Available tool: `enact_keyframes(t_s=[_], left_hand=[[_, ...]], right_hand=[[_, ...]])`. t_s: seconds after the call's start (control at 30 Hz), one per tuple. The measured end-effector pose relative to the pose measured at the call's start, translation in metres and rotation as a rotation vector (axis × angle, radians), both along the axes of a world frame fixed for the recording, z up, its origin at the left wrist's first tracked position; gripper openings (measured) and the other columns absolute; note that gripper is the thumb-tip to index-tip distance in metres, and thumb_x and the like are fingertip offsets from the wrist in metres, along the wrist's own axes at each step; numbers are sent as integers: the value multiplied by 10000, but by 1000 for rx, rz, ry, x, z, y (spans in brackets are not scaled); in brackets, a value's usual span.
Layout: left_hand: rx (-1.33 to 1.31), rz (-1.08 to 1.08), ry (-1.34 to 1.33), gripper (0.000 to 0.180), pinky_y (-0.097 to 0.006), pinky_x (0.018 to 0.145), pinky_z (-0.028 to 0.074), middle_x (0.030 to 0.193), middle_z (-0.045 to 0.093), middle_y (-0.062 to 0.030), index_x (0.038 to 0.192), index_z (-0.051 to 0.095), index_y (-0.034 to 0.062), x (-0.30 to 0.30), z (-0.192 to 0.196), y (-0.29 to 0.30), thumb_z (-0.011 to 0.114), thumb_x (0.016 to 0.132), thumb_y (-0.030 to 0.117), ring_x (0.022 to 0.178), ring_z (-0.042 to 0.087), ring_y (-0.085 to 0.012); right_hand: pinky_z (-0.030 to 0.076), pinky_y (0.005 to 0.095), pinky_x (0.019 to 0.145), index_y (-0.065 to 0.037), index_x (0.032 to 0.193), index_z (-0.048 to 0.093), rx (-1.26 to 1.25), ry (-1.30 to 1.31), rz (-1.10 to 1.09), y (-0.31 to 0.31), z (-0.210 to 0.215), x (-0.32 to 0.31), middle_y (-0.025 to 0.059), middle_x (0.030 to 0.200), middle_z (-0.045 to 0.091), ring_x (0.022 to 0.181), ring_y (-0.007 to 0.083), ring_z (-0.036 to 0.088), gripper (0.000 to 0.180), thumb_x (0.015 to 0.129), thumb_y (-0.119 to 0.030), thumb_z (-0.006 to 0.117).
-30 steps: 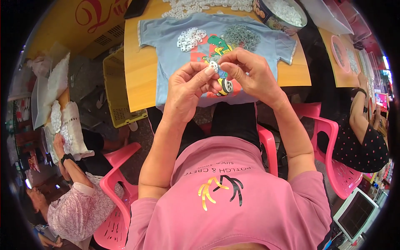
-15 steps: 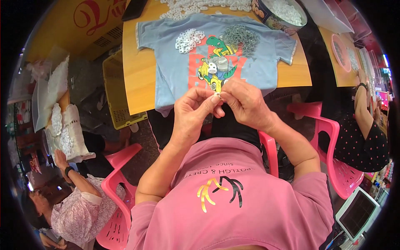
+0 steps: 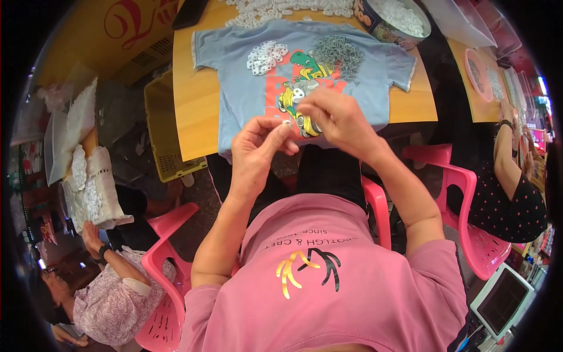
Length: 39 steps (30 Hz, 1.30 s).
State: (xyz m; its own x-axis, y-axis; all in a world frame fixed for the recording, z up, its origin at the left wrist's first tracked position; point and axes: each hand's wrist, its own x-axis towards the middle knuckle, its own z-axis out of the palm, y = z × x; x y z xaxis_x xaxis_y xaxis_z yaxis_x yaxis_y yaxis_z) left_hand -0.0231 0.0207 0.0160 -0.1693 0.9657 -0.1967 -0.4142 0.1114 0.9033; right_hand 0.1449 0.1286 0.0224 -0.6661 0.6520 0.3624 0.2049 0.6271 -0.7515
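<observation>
Near the table's front edge, my left hand (image 3: 258, 144) pinches a small white plastic piece (image 3: 287, 122) between thumb and fingertips. My right hand (image 3: 337, 120) is apart from it, a little higher and to the right, over the shirt. Its fingers are bent together, and whatever is between them is hidden. Just beyond its fingertips lie a few white two-holed pieces (image 3: 298, 94). Farther back on the blue-grey T-shirt (image 3: 240, 100) sit a heap of white two-holed plastic pieces (image 3: 267, 57) and a heap of small grey screw-like parts (image 3: 340, 54).
More white pieces (image 3: 270, 8) are spread along the table's (image 3: 190, 117) far side, beside a round tin (image 3: 375, 26) of white parts. A yellow crate (image 3: 161, 129) stands to the left. People sit on pink chairs (image 3: 469, 193) at both sides. A dark flat object (image 3: 189, 13) lies far left.
My hands have come apart. The right hand has moved up and away over the shirt, while the left has shifted slightly left, still holding the small white piece.
</observation>
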Motion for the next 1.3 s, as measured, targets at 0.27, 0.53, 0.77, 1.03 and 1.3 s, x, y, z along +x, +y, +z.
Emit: enact_keyframes(t_s=[0.27, 0.53, 0.77, 1.03, 1.3], left_hand=[[-9, 109, -6, 157, -253, 657, 540, 846, 677, -98, 994, 603, -20, -15, -10, 6, 652, 925, 112, 695, 657, -135], [18, 105, 8, 157, -249, 664, 537, 831, 674, -89, 995, 598, -16, -9, 1, 11, 653, 924, 112, 706, 654, -127], [115, 45, -36, 165, -243, 669, 529, 884, 680, -91, 1019, 591, -15, 9, 13, 23, 650, 925, 107, 727, 649, -117], [229, 94, -42, 164, -257, 788, 517, 1068, 653, -101, 1045, 598, -17, 19, 17, 27, 650, 920, 76, 883, 639, -122], [224, 72, 116, 132, -228, 797, 492, 1087, 647, -90, 1029, 601, -21, 26, 22, 25, 637, 925, 51, 927, 619, -107]], right_hand=[[505, 383, 633, -68, 991, 674, 341, -312, -75, 16, -20, -8, 86, 893, 603, 780, 281, 636, 175, 821, -106, 687], [526, 263, 651, -18, 1070, 658, -504, 77, -155, 10, -15, -4, 23, 943, 644, 786, 119, 614, 204, 902, -132, 662], [554, 258, 713, 9, 1149, 634, -1006, 467, -61, -2, 19, 2, 36, 951, 634, 819, 90, 591, 248, 950, -138, 613], [542, 235, 693, 17, 1143, 634, -845, 493, -109, -10, 18, 3, 31, 905, 634, 734, 83, 589, 245, 950, -133, 617], [496, 187, 560, -31, 1158, 640, -845, 421, -131, -13, 14, 13, 23, 900, 660, 701, 65, 618, 246, 954, -167, 618]])
